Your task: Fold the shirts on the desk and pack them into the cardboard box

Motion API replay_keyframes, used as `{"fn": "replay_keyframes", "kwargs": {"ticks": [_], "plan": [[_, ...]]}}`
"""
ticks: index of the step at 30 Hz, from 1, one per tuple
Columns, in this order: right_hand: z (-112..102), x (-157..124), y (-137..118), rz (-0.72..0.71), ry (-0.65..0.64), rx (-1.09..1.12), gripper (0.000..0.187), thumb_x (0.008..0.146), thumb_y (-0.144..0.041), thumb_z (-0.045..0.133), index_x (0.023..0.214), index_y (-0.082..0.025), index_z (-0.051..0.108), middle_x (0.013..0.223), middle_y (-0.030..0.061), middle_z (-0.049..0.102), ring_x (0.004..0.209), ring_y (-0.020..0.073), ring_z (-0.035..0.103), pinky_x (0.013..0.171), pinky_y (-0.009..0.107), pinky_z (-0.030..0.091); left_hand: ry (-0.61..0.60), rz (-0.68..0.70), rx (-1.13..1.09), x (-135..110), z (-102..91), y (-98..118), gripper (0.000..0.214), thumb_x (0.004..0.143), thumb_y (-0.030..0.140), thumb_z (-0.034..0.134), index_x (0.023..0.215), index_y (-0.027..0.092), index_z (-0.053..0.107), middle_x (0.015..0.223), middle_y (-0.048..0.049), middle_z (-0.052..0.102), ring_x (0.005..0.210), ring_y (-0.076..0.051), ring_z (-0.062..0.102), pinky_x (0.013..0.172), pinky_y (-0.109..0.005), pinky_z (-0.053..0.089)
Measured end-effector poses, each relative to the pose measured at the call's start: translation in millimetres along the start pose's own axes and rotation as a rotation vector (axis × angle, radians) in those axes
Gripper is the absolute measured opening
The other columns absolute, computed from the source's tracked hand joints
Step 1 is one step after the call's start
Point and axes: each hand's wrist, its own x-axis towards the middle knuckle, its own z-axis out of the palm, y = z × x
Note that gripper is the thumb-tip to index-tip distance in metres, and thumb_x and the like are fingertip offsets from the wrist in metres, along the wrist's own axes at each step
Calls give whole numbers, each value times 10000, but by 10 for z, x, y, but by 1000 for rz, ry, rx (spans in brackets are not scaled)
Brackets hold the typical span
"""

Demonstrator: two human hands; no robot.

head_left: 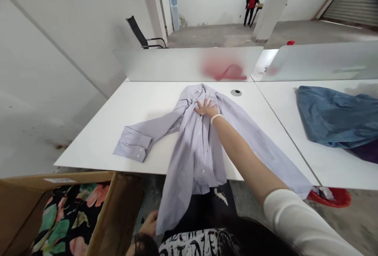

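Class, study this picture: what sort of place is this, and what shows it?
Probably a plain workshop for sorting or handling clothes. White desks with frosted divider panels stand in a concrete-floored hall with a roller shutter; a striped shirt lies spread on one desk, and a cardboard box holds floral fabric.

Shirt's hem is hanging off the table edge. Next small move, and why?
Probably draw the hem up onto the table with the left hand: the striped shirt droops over the near edge there, while the right hand presses just below the collar.
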Motion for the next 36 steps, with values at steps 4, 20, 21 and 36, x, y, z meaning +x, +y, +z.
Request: {"fn": "replay_keyframes", "kwargs": {"ticks": [4, 20, 21, 36], "plan": [[-48, 174, 54, -25, 25, 5, 744, 866, -712, 174, 1503, -371, -6, 1584, 52, -145, 1407, 382, -177, 1045, 674, -66, 212, 1, -324, 38, -307, -30, 589, 777, 699, 414, 673, 190, 691, 516, -21, 553, 514, -178, 526, 511, -271, 466], [-123, 780, 186, -79, 319, -54, 687, 914, -623, 139, 1520, -300, 115, 1588, 110, 61, 1428, 390, 20, 1058, 661, 24, 505, 245, 563, 2249, -1252, 565, 552, 938, 436, 329, 1430, 192, 390, 1511, -135, 342, 1408, -355, 242, 1114, -584, 173], [-116, 787, 189, -83, 337, -57, 694, 913, -627, 141, 1519, -291, 130, 1587, 114, 74, 1427, 393, 29, 1060, 658, 30, 519, 201, 579, 2333, -1355, 480, 562, 941, 445, 314, 1442, 195, 368, 1516, -140, 332, 1410, -365, 230, 1108, -594, 171], [65, 449, 259, -172, 382, -95, 701, 916, -637, 186, 1512, -269, 197, 1579, 94, 147, 1432, 373, 77, 1091, 617, 62, 628, 37, 467, 3048, -2258, 151, 521, 884, 511, 292, 1188, 143, 502, 1360, -202, 492, 1347, -377, 309, 1063, -614, 202]]}}
